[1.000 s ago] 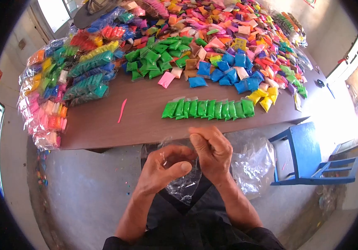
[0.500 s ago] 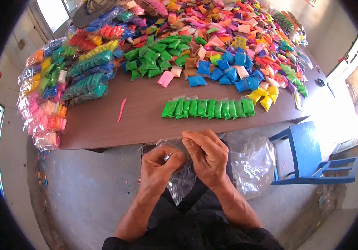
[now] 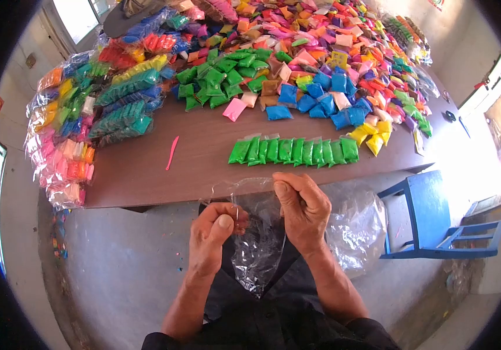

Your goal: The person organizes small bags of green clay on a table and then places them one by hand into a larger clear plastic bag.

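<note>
A clear plastic bag hangs between my hands above my lap, its mouth spread upward toward the table edge. My right hand is closed on the bag's right upper edge, thumb pressed to the fingers. At the bag's left side, my left hand has its fingers loosely curved with the thumb apart; film overlaps the fingertips. Just beyond the hands, a row of green packets lies side by side on the brown table. To the left of that row is a thin pink stick-like tool.
Loose packets in many colours are heaped across the table's back, with green packets and blue packets in front. Bagged packets are stacked at left. More clear plastic lies by my right arm, near a blue chair.
My hands have moved apart, and the bag's mouth has widened between them. The left thumb has come away from its fingers, while the right hand has kept its pinch.
</note>
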Demonstrator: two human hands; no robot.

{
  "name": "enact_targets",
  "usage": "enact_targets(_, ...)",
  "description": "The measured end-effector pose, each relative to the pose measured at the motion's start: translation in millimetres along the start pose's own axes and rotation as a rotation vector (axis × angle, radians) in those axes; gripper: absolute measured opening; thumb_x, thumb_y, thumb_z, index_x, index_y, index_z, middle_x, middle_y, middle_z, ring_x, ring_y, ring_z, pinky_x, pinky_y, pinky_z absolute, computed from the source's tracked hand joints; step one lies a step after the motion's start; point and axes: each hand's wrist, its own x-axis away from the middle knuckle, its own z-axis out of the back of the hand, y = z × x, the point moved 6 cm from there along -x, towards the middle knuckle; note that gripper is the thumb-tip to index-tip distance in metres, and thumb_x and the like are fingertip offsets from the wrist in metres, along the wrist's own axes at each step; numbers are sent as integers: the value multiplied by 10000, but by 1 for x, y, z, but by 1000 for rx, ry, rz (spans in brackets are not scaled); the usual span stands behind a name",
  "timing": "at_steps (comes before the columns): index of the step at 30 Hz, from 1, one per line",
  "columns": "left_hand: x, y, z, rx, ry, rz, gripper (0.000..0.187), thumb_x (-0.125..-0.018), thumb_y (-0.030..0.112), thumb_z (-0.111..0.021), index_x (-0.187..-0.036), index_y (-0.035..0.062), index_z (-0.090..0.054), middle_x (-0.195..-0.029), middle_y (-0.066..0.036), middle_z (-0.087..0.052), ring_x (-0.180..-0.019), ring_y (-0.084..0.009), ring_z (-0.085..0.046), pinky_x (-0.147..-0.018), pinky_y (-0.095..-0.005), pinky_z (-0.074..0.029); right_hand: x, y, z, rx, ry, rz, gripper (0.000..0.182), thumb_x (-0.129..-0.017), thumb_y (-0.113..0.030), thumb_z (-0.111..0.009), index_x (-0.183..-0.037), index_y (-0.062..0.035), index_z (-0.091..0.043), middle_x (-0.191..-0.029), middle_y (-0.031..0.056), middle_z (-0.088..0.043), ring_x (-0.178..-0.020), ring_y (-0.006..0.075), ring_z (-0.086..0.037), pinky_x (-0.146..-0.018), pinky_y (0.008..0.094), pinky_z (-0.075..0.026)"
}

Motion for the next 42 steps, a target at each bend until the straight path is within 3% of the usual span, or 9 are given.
enact_targets(2,-1,0,-8,0,-92,17,371,-1009,321,-747,-1166,-11,-692,-1050,-92,-733,-967,-145,-659,-841,-314,-538,1,-3,0,3,3,-5,168,-957,-59,-796,-1123,-35,-782,-849,65,-698,-693,141,-614,-621,280,-479)
enact_targets(3,0,0,-15,-46,-94,105,260,-1000,179,-764,-1166,-12,-707,-1032,-65,-735,-962,-126,-666,-852,-290,-544,1,-4,0,15,-6,20,167,-957,-59,-796,-1122,-35,-783,-849,65,-698,-693,142,-615,-621,282,-481)
enact_targets(6,-6,-6,-21,-101,-120,142,270,-945,181,-807,-1117,-8,-719,-1048,-105,-753,-915,-170,-700,-829,-327,-566,3,-9,-4,52,-34,80,168,-954,-61,-798,-1119,-34,-784,-848,68,-696,-693,148,-622,-619,290,-489)
enact_targets(7,-11,-10,-22,62,-132,93,223,-928,87,-808,-1114,-13,-736,-1032,-91,-762,-874,-149,-699,-799,-294,-567,3,-12,-3,67,-41,91,169,-952,-61,-801,-1118,-34,-785,-847,71,-696,-694,154,-627,-618,294,-493)
enact_targets(10,-14,-10,-25,78,-113,158,200,-954,40,-804,-1143,-10,-765,-1003,-29,-759,-851,-69,-661,-766,-233,-545,3,-13,-4,69,-51,135,177,-943,-58,-808,-1117,-35,-787,-847,83,-697,-698,178,-648,-618,306,-509)
enact_targets(25,-13,-15,-18,17,-41,134,50,-941,48,-747,-912,34,-708,-839,6,-690,-737,-69,-595,-657,-242,-467,9,-11,-13,45,-74,170,193,-939,-58,-809,-1127,-20,-782,-856,106,-709,-716,202,-689,-612,312,-531)
enact_targets(33,-1,-19,-1,-5,-80,148,61,-960,64,-739,-930,29,-698,-836,-11,-678,-746,-81,-597,-678,-250,-477,5,-1,-6,25,-39,92,167,-950,-58,-802,-1112,-19,-792,-817,75,-684,-677,142,-620,-604,280,-482)
enact_targets(36,5,-25,9,9,-94,145,107,-981,110,-754,-950,24,-698,-869,-23,-691,-760,-82,-598,-681,-252,-478,3,9,4,71,-26,-57,167,-950,-59,-804,-1113,-21,-792,-815,70,-673,-687,136,-599,-626,259,-470)
enact_targets(42,14,-23,-5,44,-104,146,208,-1022,191,-757,-1032,-13,-721,-971,-64,-746,-881,-117,-674,-788,-276,-543,-5,28,9,-120,111,-232,141,-1016,-86,-756,-1137,-18,-784,-809,-65,-626,-718,22,-527,-608,215,-426)
